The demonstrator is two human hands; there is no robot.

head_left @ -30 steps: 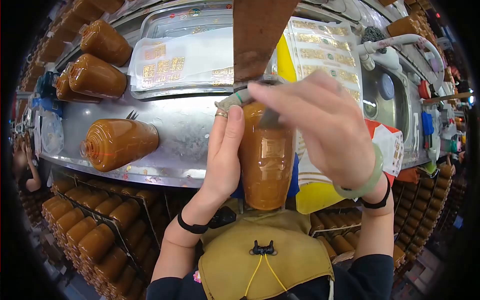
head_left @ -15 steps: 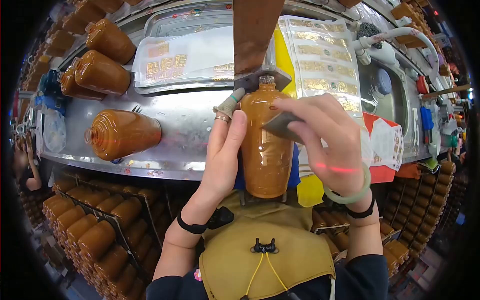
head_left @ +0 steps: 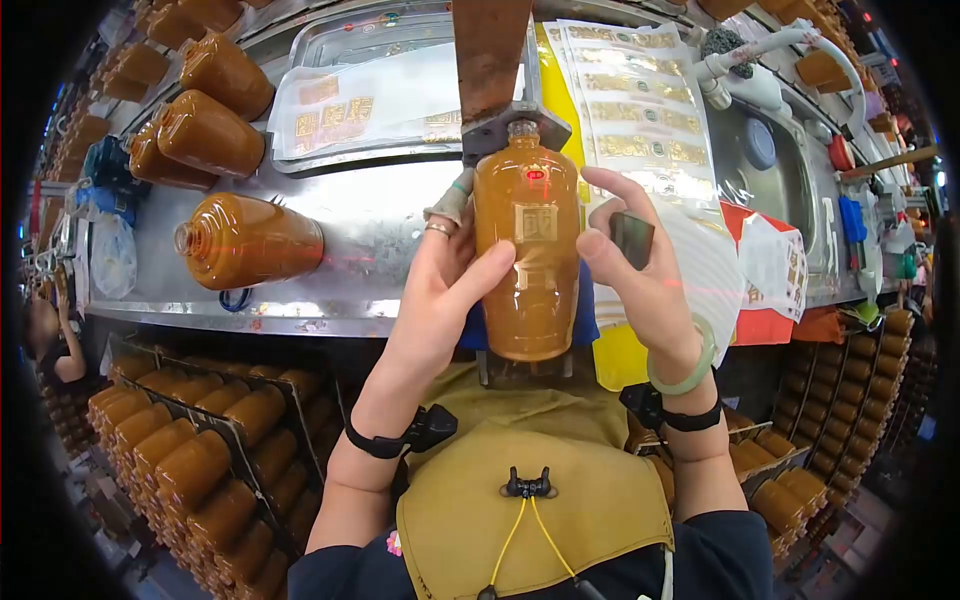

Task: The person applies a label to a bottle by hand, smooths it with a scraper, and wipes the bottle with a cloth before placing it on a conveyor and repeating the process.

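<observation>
Head view, single cam.

- Amber bottle (head_left: 528, 250): centre frame, in front of the chest. It stands neck away from the person, over the near edge of the steel table (head_left: 370, 240). Neck sits in a grey metal bracket (head_left: 515, 125) at the foot of a brown post (head_left: 488, 50). Base rests on a small stand at table edge.
- Square gold label (head_left: 536, 222) on bottle front, upper half, sits straight. Small red light spot just above it.
- L hand (head_left: 440, 290): clamped on bottle's left side, thumb across the front below the label. Ring (head_left: 438, 230) on one finger, grey cot w/ green band on the fingertip (head_left: 455, 195) by the shoulder.
- R hand (head_left: 640, 270): just right of bottle. Thumb and fingers are pinched on a small dark card (head_left: 632, 238). Card is off the glass. Cannot tell if the index tip touches the bottle shoulder. Green bangle (head_left: 690, 370) at wrist, black band below it.
- Hands apart, bottle between them.

Surroundings:
- Second bottle (head_left: 250, 255) lies on its side on table, left, well apart from the hands. More lying bottles (head_left: 205, 135) behind it.
- Tray (head_left: 330, 35) behind the post holds gold label sheets; another strip of label sheets (head_left: 640, 100) lies right of the post.
- Sink (head_left: 775, 170) far right, w/ white hose tap (head_left: 790, 45).
- Crates of bottles (head_left: 190, 450) below table, lower left; more lower right.
- Tan apron (head_left: 530, 500) at bottom.
- Another person (head_left: 50, 340) at far left edge, blurred.
</observation>
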